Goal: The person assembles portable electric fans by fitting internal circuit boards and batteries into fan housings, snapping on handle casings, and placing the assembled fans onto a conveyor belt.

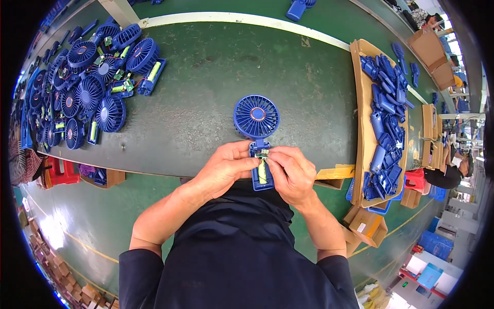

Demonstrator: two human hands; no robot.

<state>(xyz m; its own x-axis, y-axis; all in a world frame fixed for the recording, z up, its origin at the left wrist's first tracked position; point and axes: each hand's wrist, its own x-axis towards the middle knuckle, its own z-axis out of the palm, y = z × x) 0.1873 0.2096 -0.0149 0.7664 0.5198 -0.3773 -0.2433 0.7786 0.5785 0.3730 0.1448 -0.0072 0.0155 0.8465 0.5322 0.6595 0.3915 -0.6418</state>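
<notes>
A blue handheld fan [257,116] lies face up at the near edge of the green table, its round head pointing away from me. Its handle is uncovered, showing a small circuit board [264,153] and a yellow-green battery [262,172]. My left hand [224,167] grips the handle from the left, thumb and fingers closed near the board. From the right, my right hand [293,172] pinches at the board with thumb and forefinger. The fingertips partly cover the board, so the exact contact is hidden.
At the left of the green table [195,77] many open blue fans [90,92] lie piled, with batteries and boards showing. A cardboard tray [364,123] of blue plastic covers [386,108] stands at the right. A pale rail [247,18] runs along the far side. Cardboard boxes [368,225] sit below right.
</notes>
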